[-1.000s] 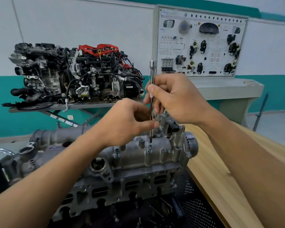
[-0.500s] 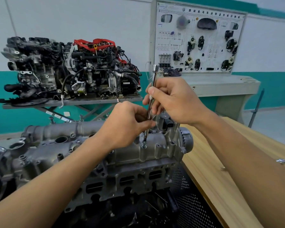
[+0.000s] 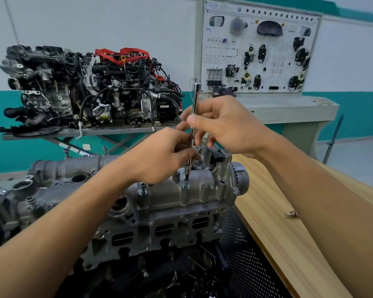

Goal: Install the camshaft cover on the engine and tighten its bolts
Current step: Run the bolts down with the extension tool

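Moved: your slim chrome driver bar [image 3: 193, 117] stood upright a second ago; now it leans a little, top to the right, with its dark tip down on the flanged steel bolt [image 3: 185, 186].
Cover: the cast grey aluminium camshaft cover [image 3: 205, 190], rough and ribbed, sits on top of the engine head in front of you. The bolt stands in a boss on its near edge.
Left hand: your left hand [image 3: 159, 158] is curled, thumb and fingertips pinching the bar low down, just above the cover.
Right hand: your right hand [image 3: 226, 127] pinches the bar at mid-length, thumb on the near side, fingers bent behind.
Neighbour: a second flanged bolt [image 3: 143, 188] stands to the left in the same row.
Bench: a pale wooden bench top [image 3: 278, 244] on the right carries one loose small bolt [image 3: 291, 214].
Behind: a black, hose-covered engine [image 3: 91, 89] rests on a grey stand.
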### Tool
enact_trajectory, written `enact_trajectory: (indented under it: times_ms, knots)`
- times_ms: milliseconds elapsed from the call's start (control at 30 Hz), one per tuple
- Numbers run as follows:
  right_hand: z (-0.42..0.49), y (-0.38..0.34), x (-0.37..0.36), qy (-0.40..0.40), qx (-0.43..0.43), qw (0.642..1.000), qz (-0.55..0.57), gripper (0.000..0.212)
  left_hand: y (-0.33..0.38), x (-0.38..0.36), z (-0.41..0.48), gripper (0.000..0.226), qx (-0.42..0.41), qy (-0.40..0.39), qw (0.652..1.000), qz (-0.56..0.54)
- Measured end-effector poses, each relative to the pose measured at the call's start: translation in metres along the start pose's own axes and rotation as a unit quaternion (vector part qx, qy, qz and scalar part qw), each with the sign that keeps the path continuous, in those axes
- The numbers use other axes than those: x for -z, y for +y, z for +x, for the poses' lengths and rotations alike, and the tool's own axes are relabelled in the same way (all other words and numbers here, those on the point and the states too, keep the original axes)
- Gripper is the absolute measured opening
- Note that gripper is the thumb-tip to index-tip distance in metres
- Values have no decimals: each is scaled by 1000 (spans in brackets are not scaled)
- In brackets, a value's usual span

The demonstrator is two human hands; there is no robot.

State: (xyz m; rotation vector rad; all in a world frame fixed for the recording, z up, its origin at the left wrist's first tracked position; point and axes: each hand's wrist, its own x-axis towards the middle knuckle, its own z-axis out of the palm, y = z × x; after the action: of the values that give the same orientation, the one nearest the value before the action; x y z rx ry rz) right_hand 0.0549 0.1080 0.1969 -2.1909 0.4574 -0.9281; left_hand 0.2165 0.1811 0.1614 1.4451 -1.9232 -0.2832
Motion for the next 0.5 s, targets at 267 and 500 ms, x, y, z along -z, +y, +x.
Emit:
enact_trajectory:
  times_ms: [267,500]
  knots:
    - [1,1,-8,98,13,995,-19,35,3,-19,-1,25,-1,185,980,-72]
    - [-3,-4,0,51,5,998,48,8,4,-10,0,18,7,86,994,-63]
